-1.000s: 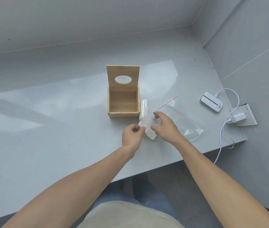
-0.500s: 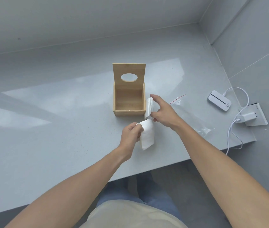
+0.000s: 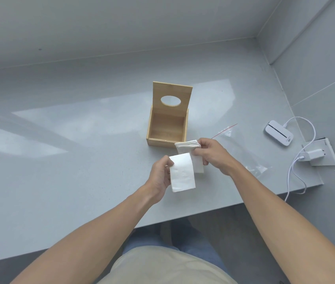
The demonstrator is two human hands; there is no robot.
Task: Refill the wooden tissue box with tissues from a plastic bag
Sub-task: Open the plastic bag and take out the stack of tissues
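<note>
At frame centre, my right hand (image 3: 211,155) is pinching a folded tissue stack (image 3: 189,144), while my left hand (image 3: 160,173) is gripping one sheet (image 3: 183,173) peeling from it. Just above them, the wooden tissue box (image 3: 167,124) is standing open-lidded. Lying right of centre is the plastic bag (image 3: 242,148).

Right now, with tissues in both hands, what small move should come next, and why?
Probably carry the tissue stack in the right hand forward into the wooden tissue box: its lid stands open, the inside looks empty, and the plastic bag lies emptied beside it.
</note>
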